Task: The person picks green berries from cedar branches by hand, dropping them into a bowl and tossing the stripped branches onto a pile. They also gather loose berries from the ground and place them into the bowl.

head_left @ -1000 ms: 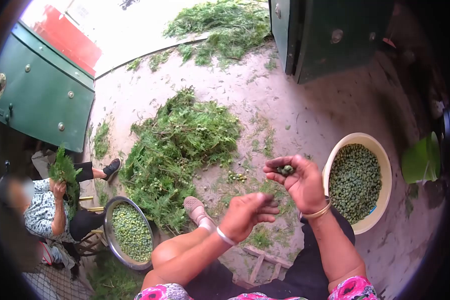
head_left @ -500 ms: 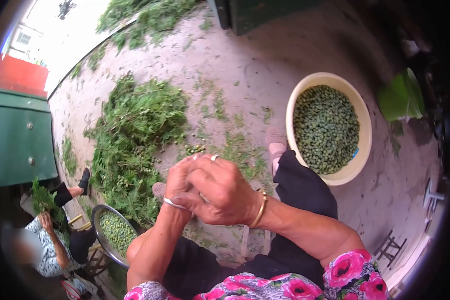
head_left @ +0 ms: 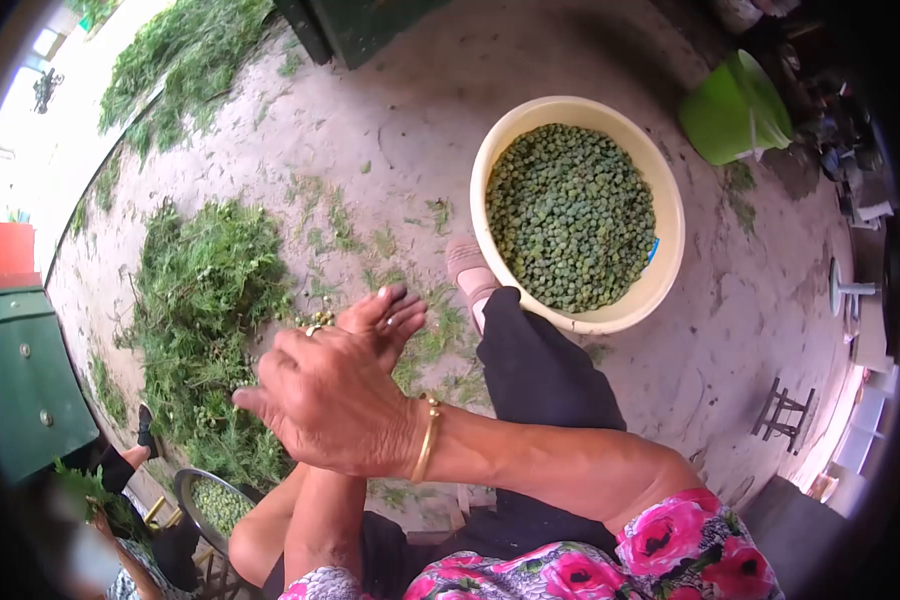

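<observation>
My two hands are crossed in front of me at the lower middle. My right hand (head_left: 335, 395), with a gold ring and a gold bracelet (head_left: 427, 440), lies across my left hand and wrist. Its thumb stands apart to the left, and its other fingers bend over the far side, partly hidden. Beyond it, my left hand (head_left: 385, 318) shows with its fingers stretched out and dark at the tips. Neither hand shows any object in it. Past my hands, a heap of green leafy branches (head_left: 205, 300) lies on the floor.
A cream basin (head_left: 675, 235) full of small green fruits stands by my foot, with a green bucket (head_left: 735, 110) beyond. At lower left, a co-worker (head_left: 135, 570) with leafy sprigs sits by a metal bowl (head_left: 185, 490) of green fruits. A small stool (head_left: 783, 415) stands right.
My view has swung right, so the basin appears nearer the centre. My right hand has turned back-up across my left, whose fingers now extend beyond it; my left wrist's silver bracelet is now hidden.
</observation>
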{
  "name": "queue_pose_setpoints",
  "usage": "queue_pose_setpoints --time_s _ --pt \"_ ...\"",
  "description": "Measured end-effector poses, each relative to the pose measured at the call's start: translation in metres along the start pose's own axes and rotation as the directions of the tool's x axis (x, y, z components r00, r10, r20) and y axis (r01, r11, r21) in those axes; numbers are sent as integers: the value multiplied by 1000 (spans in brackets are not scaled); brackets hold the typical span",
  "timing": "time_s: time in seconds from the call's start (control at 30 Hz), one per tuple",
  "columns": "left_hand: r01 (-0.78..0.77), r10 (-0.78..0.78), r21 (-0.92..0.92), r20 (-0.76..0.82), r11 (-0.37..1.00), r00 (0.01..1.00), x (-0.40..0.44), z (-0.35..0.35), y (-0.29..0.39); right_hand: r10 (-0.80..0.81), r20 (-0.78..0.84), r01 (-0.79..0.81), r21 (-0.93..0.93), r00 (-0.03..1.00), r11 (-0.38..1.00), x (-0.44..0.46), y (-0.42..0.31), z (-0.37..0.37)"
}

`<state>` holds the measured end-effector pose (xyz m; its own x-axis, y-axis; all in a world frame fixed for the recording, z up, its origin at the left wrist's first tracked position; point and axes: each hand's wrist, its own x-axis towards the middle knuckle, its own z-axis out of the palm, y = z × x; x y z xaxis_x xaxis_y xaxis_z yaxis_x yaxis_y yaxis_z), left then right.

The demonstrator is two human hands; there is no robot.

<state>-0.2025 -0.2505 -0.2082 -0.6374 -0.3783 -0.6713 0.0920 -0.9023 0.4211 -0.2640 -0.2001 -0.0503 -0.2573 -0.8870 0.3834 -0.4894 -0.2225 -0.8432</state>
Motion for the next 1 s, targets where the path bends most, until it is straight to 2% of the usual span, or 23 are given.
queue_pose_setpoints --time_s 0.03,0.1,0.13,0.17,0.2,0.23,0.27,0.3,0.33,0.43,0.47,0.5,0.57,0.7,0.77,0.8,0.9,0.93,0.97,1.0 --pt "-7 6 -10 -22 1000 1000 2 -34 -5 39 96 -42 29 995 999 -1 0 4" --pt "0 -10 -38 -252 999 968 -7 -89 -44 196 121 -202 40 973 979 -3 4 5" --pt "-4 -20 -65 -374 998 927 -9 -109 -75 319 73 -327 252 945 911 3 0 -5" --pt "-9 -39 -98 -482 995 875 26 -130 -59 295 131 -315 168 946 934 9 2 -17" --pt "-10 -70 -136 -573 991 816 16 -168 -80 577 157 -597 267 802 757 16 -2 -22" --pt "-3 -114 -177 -646 984 755 12 -202 -99 604 153 -621 272 782 735 18 2 -27" --pt "-8 -100 -142 -741 990 664 -9 -176 -78 661 158 -672 311 734 672 21 3 -28" --pt "-26 -30 -56 -804 998 594 -8 -191 -86 712 190 -719 383 676 581 23 3 -29" --pt "-32 53 42 -819 999 572 -6 -205 -91 759 191 -740 458 622 492 26 0 -25" --pt "51 317 387 -817 920 482 8 -252 -87 784 237 -794 397 574 462 30 2 -14" --pt "106 560 652 -713 750 422 17 -277 -77 812 245 -837 308 530 453 34 -1 -7" --pt "174 763 852 -520 493 385 26 -293 -65 816 251 -843 301 521 446 33 -1 -3" --pt "144 859 914 -405 379 313 46 -306 -43 829 209 -846 260 519 465 32 1 3" --pt "120 855 924 -380 362 351 67 -296 6 823 210 -845 235 527 481 34 7 9" --pt "439 762 872 -431 216 482 69 -277 24 832 203 -850 241 517 469 34 9 12" --pt "552 641 815 -521 178 563 69 -265 32 835 199 -850 252 513 463 34 9 13" --pt "517 639 825 -528 229 559 79 -279 22 835 202 -852 248 511 461 34 8 15" --pt "436 697 866 -470 245 542 83 -296 14 837 199 -852 246 510 461 33 9 15" --pt "436 695 866 -470 245 544 83 -312 8 837 205 -856 238 507 460 32 9 15" --pt "354 677 875 -482 332 556 82 -326 4 837 212 -858 230 504 458 32 9 15"
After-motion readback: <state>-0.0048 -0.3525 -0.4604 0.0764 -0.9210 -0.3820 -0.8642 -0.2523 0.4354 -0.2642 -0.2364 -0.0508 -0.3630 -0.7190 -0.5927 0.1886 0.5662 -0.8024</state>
